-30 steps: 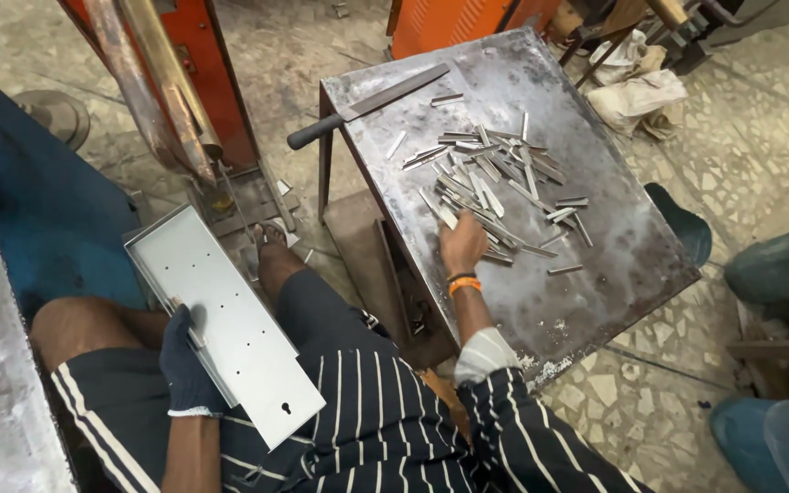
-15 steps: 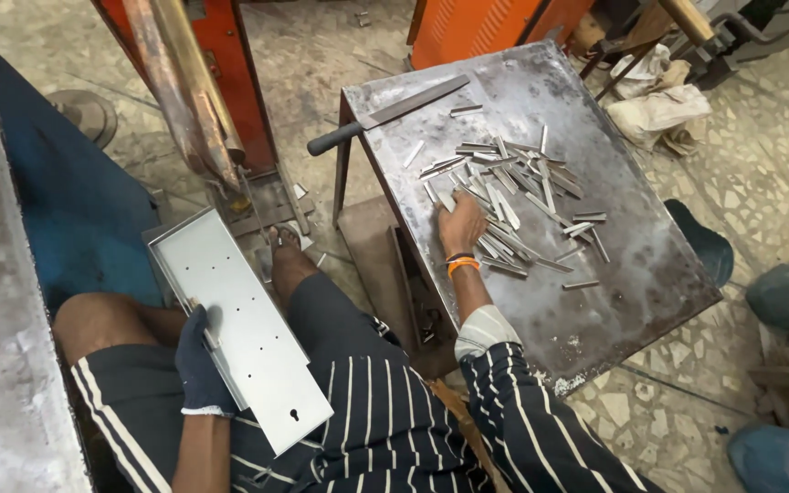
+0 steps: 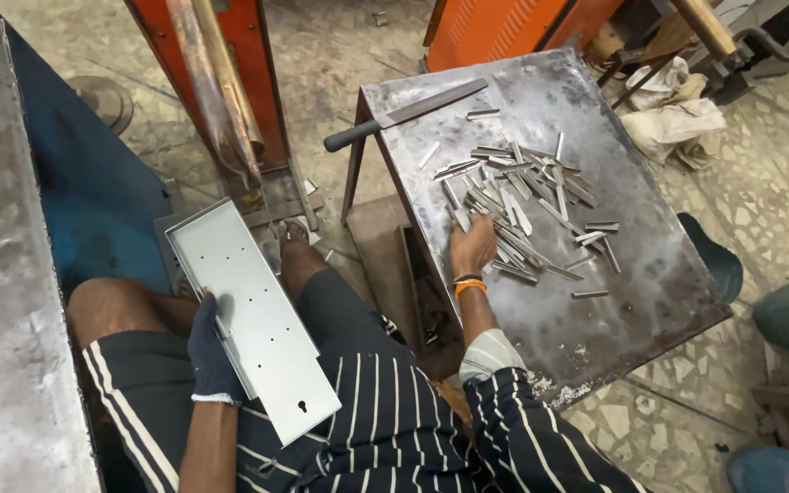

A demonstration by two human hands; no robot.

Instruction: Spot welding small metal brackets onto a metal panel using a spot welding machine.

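setting: workshop floor of patterned stone tiles, orange machine frames behind, a grey sheet-metal slab along the left edge.
work surface: a worn steel table (image 3: 650, 274) tilts toward the seated person, keeping its load within arm's reach.
left hand: the gloved left hand (image 3: 213, 347) is closed around the long edge of a pale perforated metal panel (image 3: 253, 315), which rests slanted across the lap; the glove likely guards against the sheet's sharp edge.
right hand: the bare right hand (image 3: 473, 246), an orange band at the wrist, lies fingers-down on the near side of a heap of small metal strips (image 3: 522, 205); whether it has pinched one cannot be told.
strips: scattered loosely at the table's centre, a few strays apart.
also on the table: a long flat file (image 3: 408, 114) with a dark handle overhanging the far corner.
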